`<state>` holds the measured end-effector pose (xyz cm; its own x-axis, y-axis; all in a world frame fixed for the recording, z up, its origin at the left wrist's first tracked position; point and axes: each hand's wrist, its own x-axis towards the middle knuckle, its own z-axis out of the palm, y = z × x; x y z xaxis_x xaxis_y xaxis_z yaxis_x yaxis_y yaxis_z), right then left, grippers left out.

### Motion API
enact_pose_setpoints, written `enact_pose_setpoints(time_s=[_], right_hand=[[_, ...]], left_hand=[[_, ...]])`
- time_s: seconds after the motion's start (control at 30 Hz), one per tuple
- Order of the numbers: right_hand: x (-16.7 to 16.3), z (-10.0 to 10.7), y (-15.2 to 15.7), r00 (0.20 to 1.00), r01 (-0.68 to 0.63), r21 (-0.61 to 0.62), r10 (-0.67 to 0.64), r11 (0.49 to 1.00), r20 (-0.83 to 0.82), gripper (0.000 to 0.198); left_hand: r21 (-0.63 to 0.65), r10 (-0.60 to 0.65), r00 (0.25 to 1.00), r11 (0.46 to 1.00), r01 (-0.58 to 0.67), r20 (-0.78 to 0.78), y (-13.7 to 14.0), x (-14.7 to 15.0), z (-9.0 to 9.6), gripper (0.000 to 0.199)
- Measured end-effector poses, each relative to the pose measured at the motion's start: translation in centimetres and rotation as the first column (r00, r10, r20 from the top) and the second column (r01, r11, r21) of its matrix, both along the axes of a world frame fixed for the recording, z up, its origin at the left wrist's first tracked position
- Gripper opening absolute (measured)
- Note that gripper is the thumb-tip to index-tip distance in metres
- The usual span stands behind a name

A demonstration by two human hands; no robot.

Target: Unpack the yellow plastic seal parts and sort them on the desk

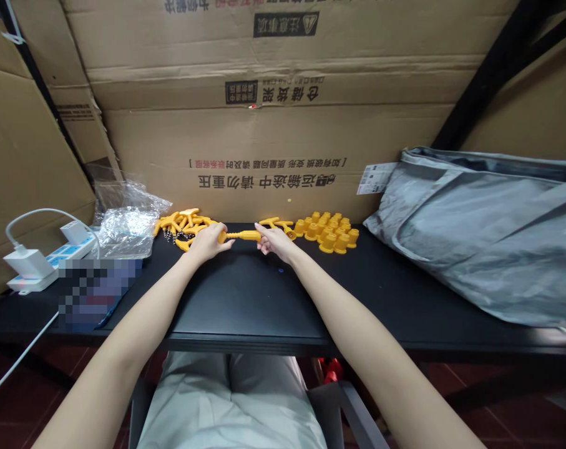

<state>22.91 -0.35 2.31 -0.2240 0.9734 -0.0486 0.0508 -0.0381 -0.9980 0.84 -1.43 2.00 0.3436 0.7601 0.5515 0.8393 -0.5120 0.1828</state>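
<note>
Cardboard, printed with upside-down characters, walls off the far side of a black table in the head view; at the front edge, a seated person in pale trousers grips a yellow plastic piece with both hands, the left hand pinching one end and the right hand grasping the other, the piece held level between them just above the tabletop. Beyond the left hand lies a heap of yellow handles with small ball chains; beside the right sit a few loose yellow parts and a cluster of yellow cups. Clear plastic packaging and a white power strip (a dark-blue item near it is partly pixelated) occupy the left; a grey bag slumps at right.
</note>
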Motion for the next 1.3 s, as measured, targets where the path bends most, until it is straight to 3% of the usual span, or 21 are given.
enact_pose_setpoints(time_s=[0.17,0.23,0.33,0.43,0.53,0.6,0.67,0.8,0.93,1.1,1.3], right_hand=[[0.6,0.7,0.0,0.987,-0.005,-0.183,-0.025,0.983,-0.161,0.033],[1.3,1.0,0.4,0.973,0.019,-0.201,-0.063,0.979,-0.22,0.029],[2.5,1.1,1.2,0.946,0.13,-0.143,-0.166,0.981,-0.28,0.028],[3.3,0.6,2.1,0.897,0.374,0.052,-0.347,0.926,-0.275,0.032],[3.7,-0.3,2.5,0.846,0.531,0.38,-0.503,0.758,-0.178,0.041],[3.7,-1.0,2.5,0.827,0.475,0.585,-0.56,0.657,-0.042,0.042],[3.6,-1.7,2.4,0.782,0.334,0.719,-0.605,0.609,0.149,0.038],[3.3,-2.6,2.4,0.595,0.065,0.789,-0.659,0.611,0.461,0.029],[3.3,-3.1,2.7,0.467,-0.013,0.747,-0.657,0.665,0.592,0.027],[3.6,-3.5,3.1,0.433,-0.019,0.696,-0.622,0.717,0.652,0.034],[3.6,-4.1,3.3,0.415,-0.072,0.67,-0.588,0.739,0.694,0.037]], left_hand=[[-0.026,-0.013,1.0,1.0,0.013,0.027,-0.4,0.1,0.0,0.05],[-0.029,-0.013,0.998,0.999,0.015,0.059,-0.5,0.2,0.0,0.062],[-0.031,0.003,0.997,1.0,-0.001,0.081,-0.6,0.2,-0.1,0.061],[-0.045,0.014,0.997,0.999,-0.011,0.074,-0.5,0.2,-0.1,0.053],[-0.066,0.015,0.998,0.998,-0.011,0.059,-0.4,0.1,-0.2,0.05],[-0.067,0.014,0.998,0.998,-0.01,0.056,-0.3,0.1,-0.3,0.048],[-0.06,0.009,0.999,0.998,-0.006,0.053,-0.2,0.0,-0.4,0.047],[-0.053,-0.004,0.999,0.999,0.006,0.035,0.0,-0.1,-0.6,0.045],[-0.057,-0.006,0.999,0.998,0.008,0.034,0.1,-0.1,-0.6,0.044],[-0.067,-0.017,0.999,0.998,0.02,0.047,0.0,0.0,-0.6,0.043],[-0.085,-0.016,0.999,0.996,0.019,0.04,0.1,0.1,-0.6,0.043]])
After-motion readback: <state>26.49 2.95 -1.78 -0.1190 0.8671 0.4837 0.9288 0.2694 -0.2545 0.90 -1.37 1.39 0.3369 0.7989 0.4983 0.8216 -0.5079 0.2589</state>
